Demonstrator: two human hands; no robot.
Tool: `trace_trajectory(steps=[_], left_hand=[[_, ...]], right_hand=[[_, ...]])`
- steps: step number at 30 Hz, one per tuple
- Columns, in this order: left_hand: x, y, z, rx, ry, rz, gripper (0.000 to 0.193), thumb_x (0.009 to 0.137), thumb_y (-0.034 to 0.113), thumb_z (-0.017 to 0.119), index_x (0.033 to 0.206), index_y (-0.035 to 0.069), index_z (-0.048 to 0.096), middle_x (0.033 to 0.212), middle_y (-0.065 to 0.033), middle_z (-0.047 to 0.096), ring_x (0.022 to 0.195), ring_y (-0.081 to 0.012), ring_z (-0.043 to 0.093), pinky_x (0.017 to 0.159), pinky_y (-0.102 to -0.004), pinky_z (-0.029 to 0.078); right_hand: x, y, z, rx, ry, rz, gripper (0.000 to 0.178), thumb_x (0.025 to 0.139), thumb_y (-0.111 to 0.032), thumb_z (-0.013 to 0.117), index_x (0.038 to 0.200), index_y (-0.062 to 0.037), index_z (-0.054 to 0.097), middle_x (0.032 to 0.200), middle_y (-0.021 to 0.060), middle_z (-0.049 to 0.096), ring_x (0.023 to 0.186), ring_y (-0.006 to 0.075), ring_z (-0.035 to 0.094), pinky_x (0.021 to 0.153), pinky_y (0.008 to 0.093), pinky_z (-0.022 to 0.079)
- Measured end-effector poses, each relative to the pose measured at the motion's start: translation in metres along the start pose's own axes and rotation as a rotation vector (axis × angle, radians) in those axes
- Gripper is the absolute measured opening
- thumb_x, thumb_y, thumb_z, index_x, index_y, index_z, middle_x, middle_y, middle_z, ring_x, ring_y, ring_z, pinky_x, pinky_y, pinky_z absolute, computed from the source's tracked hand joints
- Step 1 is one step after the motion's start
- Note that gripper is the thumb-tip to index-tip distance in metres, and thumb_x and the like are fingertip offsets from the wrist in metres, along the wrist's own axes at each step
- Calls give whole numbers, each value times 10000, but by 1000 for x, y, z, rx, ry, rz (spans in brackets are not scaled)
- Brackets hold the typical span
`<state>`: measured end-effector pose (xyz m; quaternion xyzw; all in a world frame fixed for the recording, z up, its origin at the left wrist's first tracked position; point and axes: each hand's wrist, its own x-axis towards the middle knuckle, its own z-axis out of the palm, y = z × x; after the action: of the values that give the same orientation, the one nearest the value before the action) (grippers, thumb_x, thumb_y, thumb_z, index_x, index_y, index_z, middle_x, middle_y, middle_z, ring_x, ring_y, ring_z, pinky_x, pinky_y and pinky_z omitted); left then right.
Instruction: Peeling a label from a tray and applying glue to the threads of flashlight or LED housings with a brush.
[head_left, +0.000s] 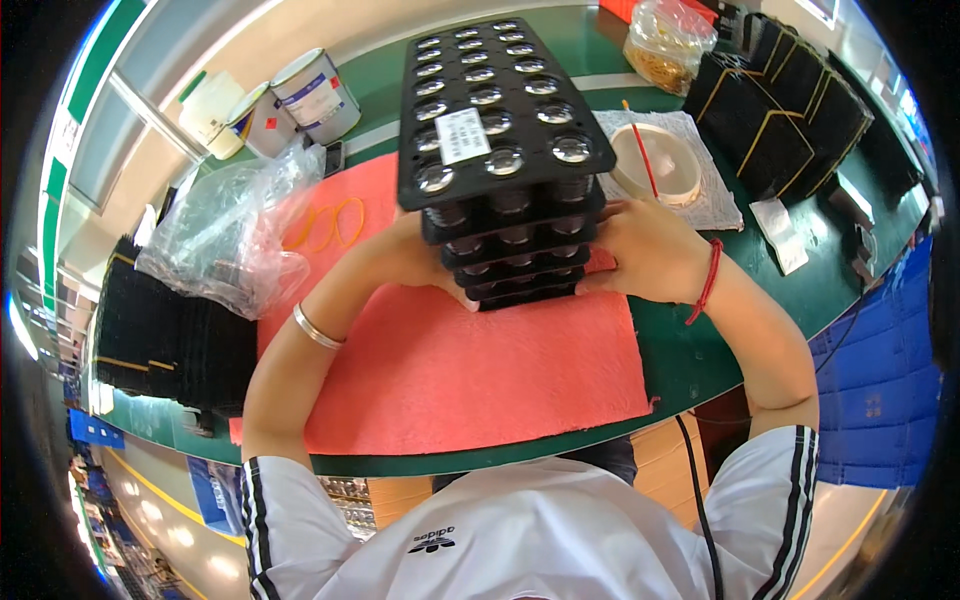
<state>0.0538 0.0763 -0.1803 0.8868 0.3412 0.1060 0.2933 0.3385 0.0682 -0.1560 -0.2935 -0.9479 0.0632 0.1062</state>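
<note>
Left hand (425, 252) and right hand (648, 250) hold opposite sides of tray stack (512, 195) over cloth (470, 385); label (463, 136) on top; cloth contact unclear

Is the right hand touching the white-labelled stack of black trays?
Touching. In the head view, the right hand lies along the right side of the stack of black trays, with no gap at the thumb tip.

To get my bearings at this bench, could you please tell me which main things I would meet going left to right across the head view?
Banded black pile, yellow rubber bands, left hand, black tray stack, right hand, white paper slip.
</note>
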Motion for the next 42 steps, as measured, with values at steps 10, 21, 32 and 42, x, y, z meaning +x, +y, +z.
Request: trace_trajectory(steps=[10,21,32,42], left_hand=[[-27,41,-55,321,138,-169,505,705,230,640,1135,1,507,1085,-201,552,1033,-300,522,877,-358,409],[-24,115,-109,297,627,-430,410,863,339,448,749,-19,613,584,-99,592,563,-185,575,562,-310,442],[-8,99,-96,263,675,-245,373,819,286,492,623,-15,592,599,-195,562,614,-365,569,609,-411,446],[-8,114,-90,300,831,-251,400,855,271,493,654,-73,525,544,-204,459,486,-299,450,511,-371,354]], right_hand=[[0,5,-8,-52,-13,-63,352,692,-364,639,744,-18,598,750,136,587,715,332,575,664,402,446],[50,-1,-108,225,396,279,238,808,-198,521,774,18,613,652,137,613,582,210,591,560,297,436],[65,-37,-101,-137,436,458,370,826,-325,485,644,-22,597,649,176,581,668,375,565,613,430,445],[66,-31,-96,-84,573,394,345,814,-277,503,620,0,572,637,196,558,640,385,554,594,436,430]])
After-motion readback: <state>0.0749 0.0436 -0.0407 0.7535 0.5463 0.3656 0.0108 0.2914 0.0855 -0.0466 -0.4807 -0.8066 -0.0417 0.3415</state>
